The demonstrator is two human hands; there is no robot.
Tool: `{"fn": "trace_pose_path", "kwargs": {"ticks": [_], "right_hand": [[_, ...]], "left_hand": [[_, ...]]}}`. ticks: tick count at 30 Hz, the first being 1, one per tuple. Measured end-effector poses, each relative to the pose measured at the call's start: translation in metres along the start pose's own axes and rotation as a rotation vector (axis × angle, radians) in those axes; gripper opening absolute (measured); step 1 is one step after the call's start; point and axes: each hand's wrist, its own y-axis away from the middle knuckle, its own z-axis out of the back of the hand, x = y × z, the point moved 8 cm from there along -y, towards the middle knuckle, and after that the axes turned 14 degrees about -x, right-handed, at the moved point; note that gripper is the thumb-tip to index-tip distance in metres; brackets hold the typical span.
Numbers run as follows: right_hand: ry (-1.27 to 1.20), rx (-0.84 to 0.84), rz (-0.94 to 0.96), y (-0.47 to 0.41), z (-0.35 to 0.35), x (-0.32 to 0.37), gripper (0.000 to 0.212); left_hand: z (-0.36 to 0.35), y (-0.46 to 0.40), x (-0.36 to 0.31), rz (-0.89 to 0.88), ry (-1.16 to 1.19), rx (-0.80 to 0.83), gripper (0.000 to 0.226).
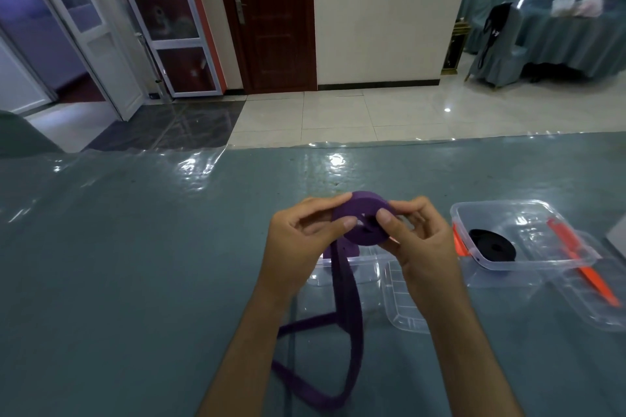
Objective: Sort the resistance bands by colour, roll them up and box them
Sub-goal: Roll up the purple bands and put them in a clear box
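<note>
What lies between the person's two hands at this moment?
In the head view, a purple rolled resistance band, gripped by the left hand and right hand, its loose tail hanging down to the table.

Pretty dim overall, with a cool bluish cast. Got bright white glare patches off the clear plastic sheet (203, 162) over the surface (118, 264), plus a small hotspot on the tiled floor (447, 109). Looked lit from overhead, with only soft shadows. Heavy wide-angle bend at the edges, door frames leaning hard. Slightly soft and smeary everywhere, worst in the far corners.
</note>
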Motion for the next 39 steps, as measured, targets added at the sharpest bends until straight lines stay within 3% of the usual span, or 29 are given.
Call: {"fn": "trace_pose_path", "kwargs": {"ticks": [5, 10, 15, 18, 21, 26, 29, 31, 35, 37, 39], "right_hand": [[0.134, 0.021, 0.03, -0.002, 0.001, 0.0, 0.017], [0.091, -0.014, 0.067, 0.0, 0.002, 0.003, 0.018], [0.135, 0.044, -0.027, 0.001, 0.0, -0.007, 0.024], [0.104, -0.041, 0.06, 0.0, 0.005, 0.004, 0.027], [0.074, -0.032, 0.057, 0.002, 0.005, 0.004, 0.03], [0.137, 0.025, 0.038, 0.004, -0.003, 0.005, 0.024], [0.172, -0.016, 0.144, 0.001, -0.002, 0.017, 0.026], [0.136, -0.006, 0.11, 0.003, -0.003, 0.012, 0.027], [0.1, 0.028, 0.021, 0.006, -0.012, 0.002, 0.024], [0.108, 0.006, 0.078, 0.005, -0.014, 0.009, 0.022], [0.105, -0.043, 0.138, 0.003, -0.011, 0.018, 0.02]], "left_hand": [[0.008, 0.0, 0.004, 0.014, -0.016, -0.092, 0.032], [0.003, 0.001, 0.006, 0.058, 0.016, -0.005, 0.04], [0.012, 0.002, 0.006, 0.041, 0.046, -0.205, 0.034], [0.006, 0.003, 0.009, 0.072, 0.078, -0.122, 0.025], [0.003, 0.001, 0.008, 0.093, 0.082, -0.013, 0.035], [0.009, 0.0, 0.014, 0.154, 0.163, -0.122, 0.034], [0.007, 0.002, 0.021, 0.241, 0.21, -0.028, 0.034], [0.009, 0.0, 0.014, 0.182, 0.167, 0.003, 0.035], [0.022, -0.002, -0.003, -0.08, 0.048, -0.184, 0.025], [0.022, 0.0, 0.001, -0.046, 0.08, -0.214, 0.024], [0.017, 0.0, 0.005, 0.028, 0.111, -0.133, 0.023]]}}
